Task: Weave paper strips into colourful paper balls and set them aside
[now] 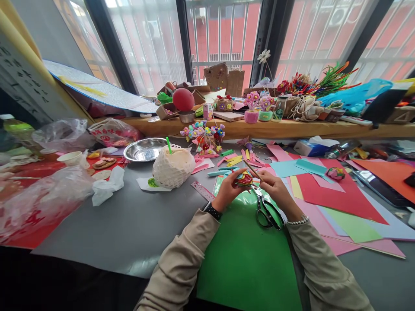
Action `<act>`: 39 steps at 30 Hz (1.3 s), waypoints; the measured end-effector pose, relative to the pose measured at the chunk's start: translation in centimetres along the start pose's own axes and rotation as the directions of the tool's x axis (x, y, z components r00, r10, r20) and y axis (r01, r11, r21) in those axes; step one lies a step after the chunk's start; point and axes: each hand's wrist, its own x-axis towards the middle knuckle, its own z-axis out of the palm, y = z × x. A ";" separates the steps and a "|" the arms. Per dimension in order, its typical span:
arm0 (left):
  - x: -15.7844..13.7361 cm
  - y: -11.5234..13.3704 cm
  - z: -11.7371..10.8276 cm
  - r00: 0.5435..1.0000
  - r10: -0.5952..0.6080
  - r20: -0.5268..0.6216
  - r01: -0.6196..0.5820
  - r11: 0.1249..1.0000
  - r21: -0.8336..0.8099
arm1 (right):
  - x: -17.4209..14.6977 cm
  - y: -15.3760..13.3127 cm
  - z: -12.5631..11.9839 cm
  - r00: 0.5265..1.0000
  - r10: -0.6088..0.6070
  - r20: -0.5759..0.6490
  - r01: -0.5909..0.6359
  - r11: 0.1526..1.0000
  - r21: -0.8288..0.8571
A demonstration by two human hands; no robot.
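My left hand (228, 188) is closed round a small folded paper flower (244, 178) in red, yellow and light blue. In my right hand (271, 185) is a thin wooden stick (253, 170), its tip angled towards the top of the flower. Just below my hands a pair of black-handled scissors (266, 211) lies on a green sheet (249, 255). A pink ruler (202, 191) rests by my left wrist. Strips of coloured paper (234, 161) are scattered beyond my hands.
Coloured paper sheets (337, 190) spread on the right, with another paper flower (335, 173) on them. To the left stand a coconut (174, 167) with a green straw and a metal plate (145, 150). Craft pieces crowd the wooden ledge (233, 128). Another person's hand (9, 188) is at far left.
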 end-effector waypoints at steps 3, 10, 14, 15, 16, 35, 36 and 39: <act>0.0 -0.2 -0.1 1.000 -0.010 0.019 0.010 0.999 -0.045 | 0.1 0.1 0.0 1.000 -0.018 0.022 0.018 1.000 0.001; 0.1 0.5 -0.2 0.978 -0.097 0.187 0.138 0.964 -0.225 | 0.1 0.6 -0.7 1.000 0.005 0.018 -0.005 0.999 -0.036; 0.2 1.3 -0.2 0.957 -0.133 0.257 0.218 0.915 -0.339 | 0.2 0.9 -0.9 0.991 -0.037 -0.130 0.013 0.984 -0.178; 0.2 1.5 -0.2 0.958 -0.135 0.253 0.222 0.909 -0.353 | 0.2 0.9 -1.0 0.985 -0.057 -0.161 0.020 0.976 -0.218; 0.2 1.5 -0.3 0.958 -0.136 0.251 0.222 0.908 -0.354 | 0.2 1.0 -1.0 0.981 -0.072 -0.183 0.024 0.968 -0.251; -0.2 1.7 0.0 0.947 0.228 -0.228 -0.080 0.851 0.519 | -0.8 1.5 2.4 0.863 -0.475 -0.171 0.231 0.672 -0.703; -0.1 1.6 0.0 0.948 0.220 -0.230 -0.070 0.851 0.521 | -0.8 1.5 2.5 0.865 -0.477 -0.155 0.237 0.660 -0.713; 0.0 1.4 0.0 0.953 0.186 -0.240 -0.049 0.875 0.481 | -0.8 1.5 2.7 0.857 -0.506 -0.102 0.273 0.612 -0.742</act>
